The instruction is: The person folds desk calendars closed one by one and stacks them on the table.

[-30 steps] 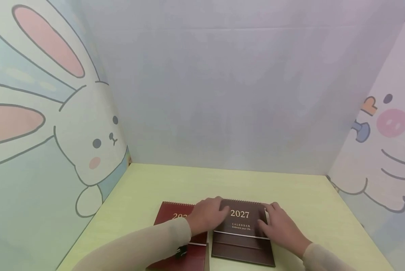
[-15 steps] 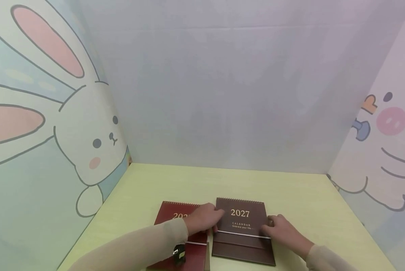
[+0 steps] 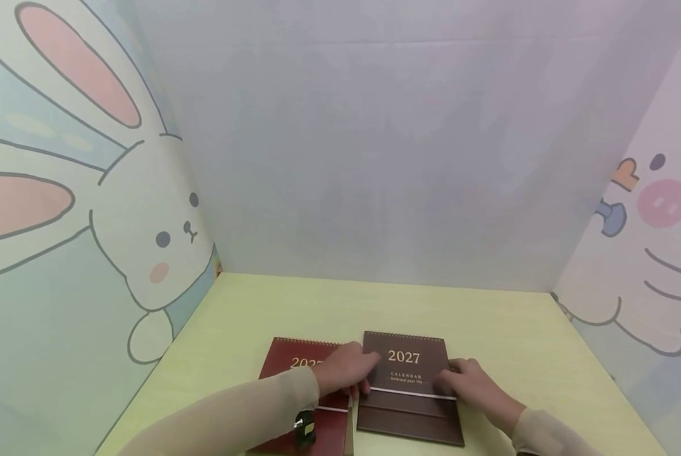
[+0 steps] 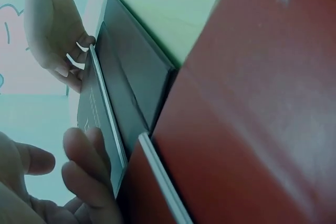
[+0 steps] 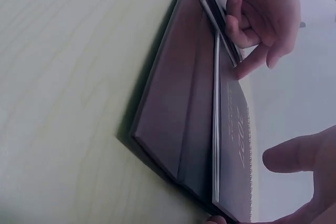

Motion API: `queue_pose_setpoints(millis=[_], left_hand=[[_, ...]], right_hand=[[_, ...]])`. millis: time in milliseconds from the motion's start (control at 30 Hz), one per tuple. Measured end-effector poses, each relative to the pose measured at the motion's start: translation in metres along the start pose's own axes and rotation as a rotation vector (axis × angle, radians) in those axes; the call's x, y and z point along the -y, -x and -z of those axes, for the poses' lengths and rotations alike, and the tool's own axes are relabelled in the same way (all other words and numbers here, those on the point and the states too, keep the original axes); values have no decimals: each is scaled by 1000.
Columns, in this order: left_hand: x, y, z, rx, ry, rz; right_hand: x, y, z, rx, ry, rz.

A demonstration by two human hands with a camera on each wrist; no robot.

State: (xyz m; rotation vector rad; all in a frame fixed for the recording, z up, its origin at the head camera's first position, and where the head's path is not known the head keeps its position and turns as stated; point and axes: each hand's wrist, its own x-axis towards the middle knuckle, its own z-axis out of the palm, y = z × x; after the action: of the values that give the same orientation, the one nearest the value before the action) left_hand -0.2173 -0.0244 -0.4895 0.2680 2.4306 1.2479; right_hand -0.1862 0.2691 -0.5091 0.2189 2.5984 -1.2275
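A dark brown 2027 desk calendar [image 3: 404, 411] lies on the table, its spiral binding at the far edge. To its left is a red calendar [image 3: 286, 358], partly hidden under my left arm. My left hand [image 3: 346, 367] is over the red calendar's right side and reaches the brown one's left edge; in the right wrist view that left hand [image 5: 268, 14] touches the edge with one fingertip, other fingers bent. At the opposite edge, my right hand [image 3: 477, 386] has its fingers against the side. In the right wrist view its thumb [image 5: 291, 153] stands apart from the cover.
The pale yellow table [image 3: 295, 304] is bounded by a plain grey back wall [image 3: 374, 158]. Side panels carry a cartoon rabbit [image 3: 147, 253] on the left and a cartoon bird [image 3: 654, 253] on the right. A small black device [image 3: 304, 429] sits by my left wrist.
Both hands have come down from the brown calendar's upper corners to its left and right edges, uncovering more of its top. Over the last half second they have barely moved.
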Motion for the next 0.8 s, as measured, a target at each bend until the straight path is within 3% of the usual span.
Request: queue_pose_setpoints(millis=[433,800], left_hand=[[1,0,0,-75,28,-12],[1,-3,1,-176,3,-90]], right_hand=[[-3,5,-2,-58,-148,-44],[-8,6,-7,-97,-243,-18]])
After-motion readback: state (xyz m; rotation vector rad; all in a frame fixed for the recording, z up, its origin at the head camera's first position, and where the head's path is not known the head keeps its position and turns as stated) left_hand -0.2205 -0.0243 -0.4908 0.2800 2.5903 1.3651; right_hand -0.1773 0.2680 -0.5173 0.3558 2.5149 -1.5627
